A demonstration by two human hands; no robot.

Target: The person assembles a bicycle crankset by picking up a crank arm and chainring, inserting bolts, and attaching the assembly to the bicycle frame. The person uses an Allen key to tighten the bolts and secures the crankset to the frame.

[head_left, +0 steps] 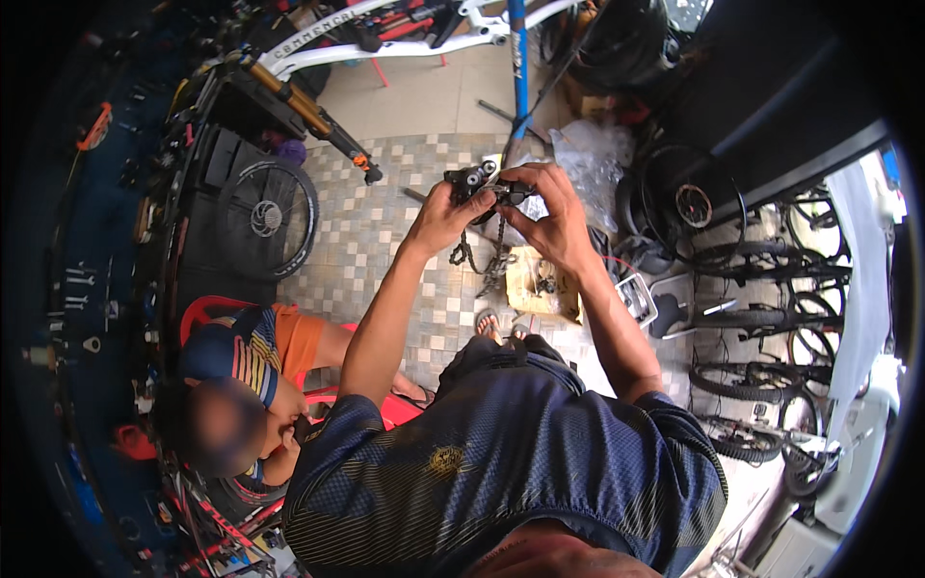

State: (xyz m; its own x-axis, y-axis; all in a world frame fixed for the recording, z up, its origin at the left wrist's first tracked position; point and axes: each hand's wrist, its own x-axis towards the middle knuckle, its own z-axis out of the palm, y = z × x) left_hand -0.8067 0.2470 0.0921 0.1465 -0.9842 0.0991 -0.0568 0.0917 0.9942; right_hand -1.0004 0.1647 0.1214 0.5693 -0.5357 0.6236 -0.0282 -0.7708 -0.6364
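In front of me, both hands are at a small black bicycle part [470,180] with two round silver ends; its exact kind is hard to make out. My left hand [441,220] is closed round its left side, thumb across the front. The fingers of my right hand [554,212] pinch its right end, where a small dark piece sticks out. A dark bike chain [502,258] hangs below my hands, with a looped length to the left. Just behind the part stands a blue tube [520,72].
A cardboard box [525,289] with small parts lies below my right hand. On my left, a person [231,361] sits on a red chair near a bicycle wheel [265,217]. A white frame [376,48] and a gold fork [299,106] are ahead; several bikes [771,318] stand right.
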